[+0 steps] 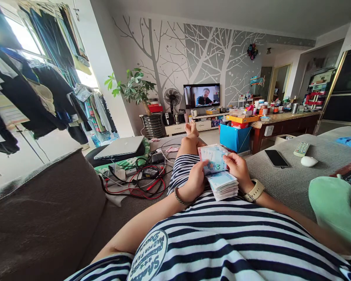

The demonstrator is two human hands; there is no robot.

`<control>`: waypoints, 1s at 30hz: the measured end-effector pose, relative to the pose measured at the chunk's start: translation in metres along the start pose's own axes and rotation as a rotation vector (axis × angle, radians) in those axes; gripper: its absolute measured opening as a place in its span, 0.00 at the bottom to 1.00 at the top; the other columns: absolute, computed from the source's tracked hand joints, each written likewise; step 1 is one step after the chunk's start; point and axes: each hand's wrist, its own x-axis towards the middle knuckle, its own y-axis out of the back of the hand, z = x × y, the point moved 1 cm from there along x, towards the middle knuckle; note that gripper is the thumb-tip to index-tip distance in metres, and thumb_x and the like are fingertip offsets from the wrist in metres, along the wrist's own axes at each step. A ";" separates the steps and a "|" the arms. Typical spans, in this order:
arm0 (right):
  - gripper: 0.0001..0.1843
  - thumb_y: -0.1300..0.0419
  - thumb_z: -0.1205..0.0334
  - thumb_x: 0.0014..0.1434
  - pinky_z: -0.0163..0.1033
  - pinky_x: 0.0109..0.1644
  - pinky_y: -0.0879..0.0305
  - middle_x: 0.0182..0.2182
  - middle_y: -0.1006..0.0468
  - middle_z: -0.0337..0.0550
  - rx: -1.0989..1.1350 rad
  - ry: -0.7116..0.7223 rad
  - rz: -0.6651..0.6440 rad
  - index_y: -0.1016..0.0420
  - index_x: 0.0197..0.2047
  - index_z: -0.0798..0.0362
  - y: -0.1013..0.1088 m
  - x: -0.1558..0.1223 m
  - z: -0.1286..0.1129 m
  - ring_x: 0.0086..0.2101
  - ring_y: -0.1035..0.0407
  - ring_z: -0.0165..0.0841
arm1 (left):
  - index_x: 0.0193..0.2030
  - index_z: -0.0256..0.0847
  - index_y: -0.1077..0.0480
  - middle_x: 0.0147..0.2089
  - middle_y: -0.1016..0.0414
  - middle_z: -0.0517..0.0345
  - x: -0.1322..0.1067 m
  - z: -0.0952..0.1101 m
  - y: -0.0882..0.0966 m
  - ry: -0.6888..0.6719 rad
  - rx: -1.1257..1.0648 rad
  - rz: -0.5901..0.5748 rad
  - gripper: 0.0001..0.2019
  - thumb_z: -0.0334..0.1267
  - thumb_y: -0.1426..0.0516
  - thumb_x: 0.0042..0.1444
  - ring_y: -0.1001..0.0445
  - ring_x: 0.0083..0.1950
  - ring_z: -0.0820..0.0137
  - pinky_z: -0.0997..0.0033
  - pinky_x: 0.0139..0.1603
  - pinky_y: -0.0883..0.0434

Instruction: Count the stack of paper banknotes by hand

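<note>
Between my two hands are several banknotes (215,158), fanned slightly, the front one blue-green with a "10" on it. My left hand (196,178) grips their left edge, thumb on the face of the front note. On the right edge, the fingers of my right hand (237,168) pinch the same notes near the top corner. A thick stack of banknotes (222,186) rests on my lap just below, its top note pale blue. Its upper end lies under the held notes. A watch is on my right wrist and a bracelet on my left.
To the left on the sofa lie a silver laptop (119,147) and tangled cables (146,175). On the right are a black phone (276,158), a remote control (301,149), a white mouse (309,161) and a green cushion (329,199). A television (201,95) plays ahead.
</note>
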 end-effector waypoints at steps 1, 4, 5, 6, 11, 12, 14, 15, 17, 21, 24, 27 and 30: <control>0.36 0.33 0.24 0.52 0.38 0.27 0.42 0.19 0.34 0.38 0.001 0.000 -0.002 0.32 0.25 0.51 0.000 0.000 0.000 0.22 0.42 0.30 | 0.42 0.32 0.19 0.45 0.17 0.47 0.001 -0.001 0.001 0.006 -0.005 0.002 0.16 0.38 0.31 0.48 0.21 0.41 0.64 0.64 0.50 0.24; 0.35 0.34 0.24 0.53 0.38 0.27 0.43 0.19 0.34 0.38 0.012 -0.004 -0.013 0.32 0.26 0.51 0.001 0.001 0.001 0.22 0.42 0.30 | 0.44 0.32 0.19 0.46 0.16 0.47 0.003 -0.002 0.003 0.021 -0.012 0.001 0.14 0.38 0.33 0.52 0.21 0.41 0.65 0.66 0.49 0.23; 0.35 0.34 0.25 0.53 0.38 0.27 0.43 0.19 0.34 0.38 0.014 -0.005 -0.014 0.31 0.26 0.51 0.001 0.001 0.002 0.22 0.42 0.30 | 0.44 0.33 0.19 0.46 0.16 0.47 0.004 -0.002 0.003 0.020 -0.014 0.007 0.13 0.38 0.33 0.53 0.20 0.41 0.65 0.66 0.49 0.23; 0.35 0.33 0.25 0.53 0.38 0.27 0.43 0.19 0.33 0.38 0.016 -0.006 -0.013 0.31 0.26 0.51 0.001 0.001 0.003 0.22 0.42 0.30 | 0.44 0.33 0.19 0.46 0.16 0.47 0.004 -0.002 0.003 0.020 -0.015 0.011 0.13 0.37 0.34 0.54 0.20 0.41 0.65 0.66 0.48 0.23; 0.34 0.31 0.26 0.51 0.38 0.28 0.42 0.20 0.32 0.38 0.051 -0.010 0.011 0.29 0.27 0.52 0.001 0.001 0.003 0.23 0.41 0.30 | 0.43 0.32 0.20 0.43 0.16 0.47 0.004 -0.002 -0.001 0.023 -0.036 0.032 0.10 0.37 0.36 0.58 0.20 0.38 0.64 0.65 0.46 0.22; 0.34 0.30 0.26 0.51 0.38 0.28 0.42 0.20 0.32 0.38 0.063 -0.011 0.017 0.29 0.27 0.52 0.001 0.001 0.003 0.23 0.41 0.29 | 0.44 0.32 0.20 0.43 0.16 0.47 0.005 -0.002 -0.002 0.021 -0.047 0.034 0.10 0.37 0.37 0.59 0.20 0.38 0.64 0.65 0.45 0.22; 0.34 0.29 0.27 0.50 0.37 0.28 0.43 0.20 0.33 0.37 0.090 -0.012 0.019 0.29 0.28 0.52 0.000 0.001 0.003 0.23 0.42 0.29 | 0.46 0.31 0.21 0.45 0.16 0.46 0.005 -0.001 -0.003 0.017 -0.069 0.042 0.11 0.36 0.39 0.61 0.19 0.39 0.64 0.66 0.45 0.22; 0.33 0.28 0.28 0.50 0.37 0.28 0.43 0.20 0.33 0.37 0.103 -0.012 0.015 0.29 0.28 0.52 0.000 0.001 0.003 0.23 0.43 0.29 | 0.46 0.31 0.21 0.45 0.16 0.46 0.005 -0.001 -0.004 0.018 -0.075 0.050 0.11 0.35 0.40 0.61 0.19 0.39 0.64 0.66 0.44 0.22; 0.33 0.28 0.29 0.50 0.37 0.29 0.43 0.21 0.33 0.36 0.126 -0.013 0.003 0.29 0.28 0.52 0.000 0.000 0.003 0.23 0.43 0.28 | 0.46 0.31 0.21 0.45 0.16 0.46 0.005 0.000 -0.005 0.023 -0.074 0.067 0.11 0.35 0.40 0.61 0.19 0.38 0.65 0.67 0.44 0.22; 0.33 0.27 0.29 0.50 0.37 0.28 0.45 0.21 0.34 0.36 0.153 -0.034 -0.005 0.28 0.29 0.52 0.001 0.001 0.004 0.24 0.44 0.28 | 0.45 0.31 0.20 0.45 0.15 0.46 0.002 0.001 -0.008 0.047 -0.054 0.081 0.11 0.36 0.40 0.61 0.19 0.38 0.64 0.66 0.43 0.22; 0.33 0.27 0.29 0.49 0.37 0.27 0.46 0.21 0.34 0.36 0.159 -0.049 -0.012 0.27 0.30 0.53 0.001 0.001 0.005 0.23 0.45 0.28 | 0.43 0.32 0.20 0.42 0.15 0.47 0.000 0.003 -0.012 0.045 -0.040 0.101 0.11 0.33 0.42 0.58 0.18 0.38 0.63 0.67 0.42 0.23; 0.33 0.27 0.29 0.49 0.37 0.27 0.47 0.21 0.34 0.37 0.146 -0.045 -0.009 0.27 0.30 0.53 0.002 0.002 0.003 0.23 0.45 0.28 | 0.40 0.32 0.20 0.41 0.16 0.47 -0.001 0.003 -0.015 0.041 -0.016 0.108 0.11 0.31 0.43 0.54 0.19 0.38 0.63 0.67 0.41 0.23; 0.33 0.27 0.29 0.49 0.37 0.26 0.48 0.21 0.35 0.37 0.146 -0.034 -0.006 0.27 0.30 0.53 0.002 0.001 -0.001 0.23 0.45 0.28 | 0.40 0.32 0.20 0.43 0.15 0.46 0.001 0.001 -0.014 0.037 -0.003 0.104 0.12 0.33 0.42 0.53 0.18 0.39 0.63 0.68 0.42 0.22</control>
